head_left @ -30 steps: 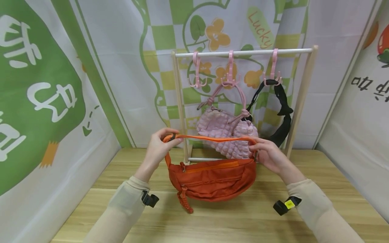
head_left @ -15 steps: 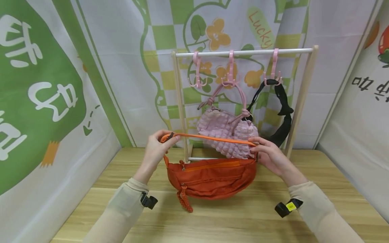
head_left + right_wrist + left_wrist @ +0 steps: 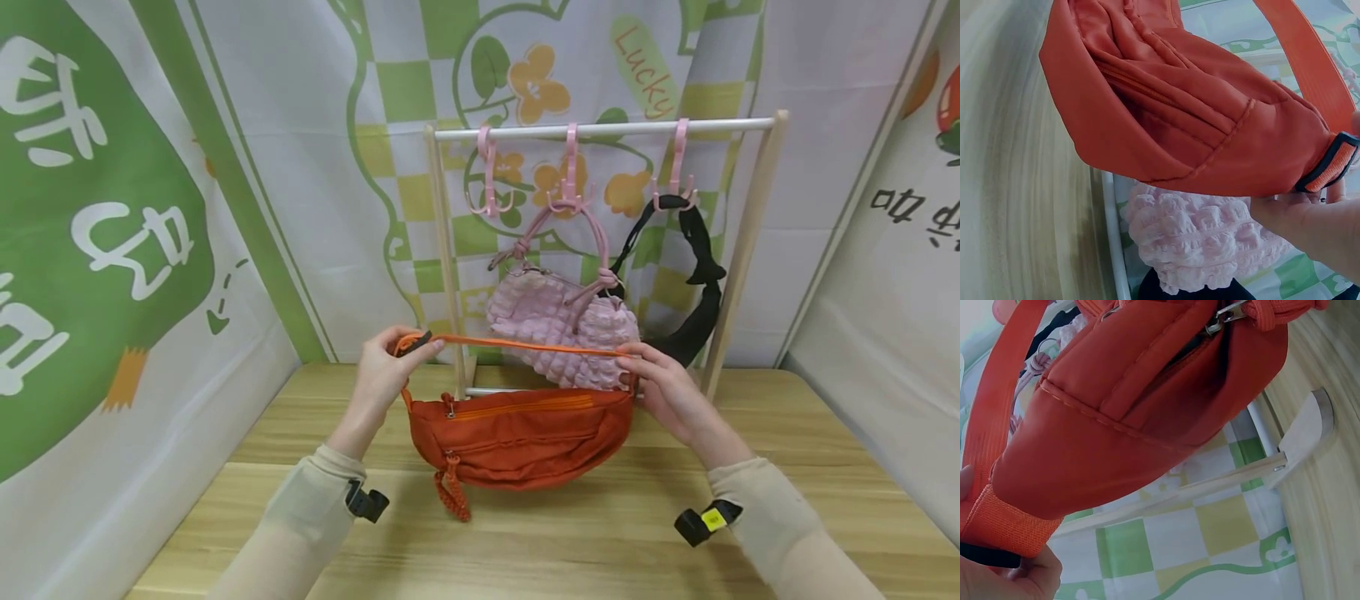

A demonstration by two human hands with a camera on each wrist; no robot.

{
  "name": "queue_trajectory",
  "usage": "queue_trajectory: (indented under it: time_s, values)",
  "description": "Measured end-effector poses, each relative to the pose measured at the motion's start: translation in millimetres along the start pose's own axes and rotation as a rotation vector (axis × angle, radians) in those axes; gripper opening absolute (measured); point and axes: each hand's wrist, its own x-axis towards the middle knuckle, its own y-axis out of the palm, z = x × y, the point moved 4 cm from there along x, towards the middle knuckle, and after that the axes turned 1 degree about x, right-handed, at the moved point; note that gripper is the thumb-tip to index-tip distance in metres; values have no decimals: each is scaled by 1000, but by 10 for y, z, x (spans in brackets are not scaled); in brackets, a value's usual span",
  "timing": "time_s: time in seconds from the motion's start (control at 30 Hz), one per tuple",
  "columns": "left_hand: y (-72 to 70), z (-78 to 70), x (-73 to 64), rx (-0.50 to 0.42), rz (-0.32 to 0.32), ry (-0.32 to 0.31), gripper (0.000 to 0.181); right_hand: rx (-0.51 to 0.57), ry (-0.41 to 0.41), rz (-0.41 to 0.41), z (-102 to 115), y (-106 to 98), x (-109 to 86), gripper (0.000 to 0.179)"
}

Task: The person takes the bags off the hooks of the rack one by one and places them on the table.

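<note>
An orange-red waist bag [image 3: 517, 437] hangs by its strap between the two hands, its zipped front facing me. My left hand [image 3: 386, 371] pinches the strap [image 3: 525, 343] at the left, beside a black buckle [image 3: 417, 342]. At the other end my right hand [image 3: 663, 383] grips the strap near a black-framed buckle [image 3: 1329, 164], which shows in the right wrist view. The strap runs nearly straight from hand to hand above the bag. A braided orange pull [image 3: 452, 492] dangles from the zip at the bag's lower left.
Behind the bag stands a wooden rack with a metal bar [image 3: 622, 129] carrying pink hooks [image 3: 572, 171]. A pink puffy handbag [image 3: 555, 317] hangs from the middle hook, a black bag [image 3: 693, 321] from the right one; the left hook [image 3: 489, 179] bears nothing. Below lies the wooden table [image 3: 525, 554].
The left hand has shifted slightly left, then down a little, and the strap has drawn straighter. The bag has moved slightly left and up. Both hands keep their hold.
</note>
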Motion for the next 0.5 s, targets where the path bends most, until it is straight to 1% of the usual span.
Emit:
queue_trajectory:
  time_s: [0.17, 0.3, 0.5]
  values:
    - [12, 14, -7, -11, 4, -20, 38, 43, -1, -46, -38, 2, 0, 15]
    - [17, 24, -16, -15, 4, -31, 38, 86, -1, -68, -71, -1, 1, 15]
    - [22, 62, -18, -38, -5, -49, 37, 90, -13, -84, -122, -4, 1, 13]
